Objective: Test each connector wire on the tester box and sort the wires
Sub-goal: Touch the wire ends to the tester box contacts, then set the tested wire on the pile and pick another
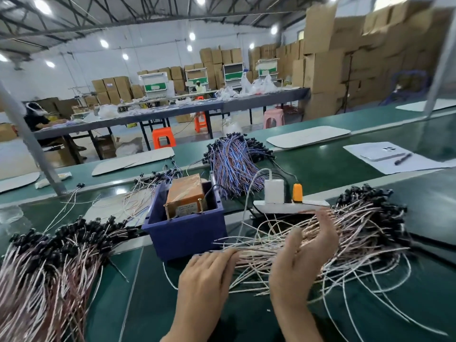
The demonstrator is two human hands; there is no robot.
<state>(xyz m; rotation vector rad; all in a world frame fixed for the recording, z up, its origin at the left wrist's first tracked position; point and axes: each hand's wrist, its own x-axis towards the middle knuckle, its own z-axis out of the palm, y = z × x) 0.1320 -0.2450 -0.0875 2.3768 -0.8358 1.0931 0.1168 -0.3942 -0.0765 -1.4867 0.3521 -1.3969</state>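
Note:
A big heap of pink and white connector wires (355, 233) with black plugs lies right of centre on the green bench. My left hand (207, 275) lies palm down at the bare wire ends, fingers on a few strands. My right hand (303, 257) stands edge-on among the same wires, fingers straight and blurred. The orange tester box (185, 193) sits inside a blue bin (187, 233) just beyond my left hand. Another pile of like wires (54, 257) covers the near left.
A white power strip (288, 206) with a white charger and an orange plug lies behind the right heap. A bundle of blue and red wires (234, 164) stands behind the bin. Paper, a phone and a pen (402, 159) lie far right. A grey post (32, 144) rises at left.

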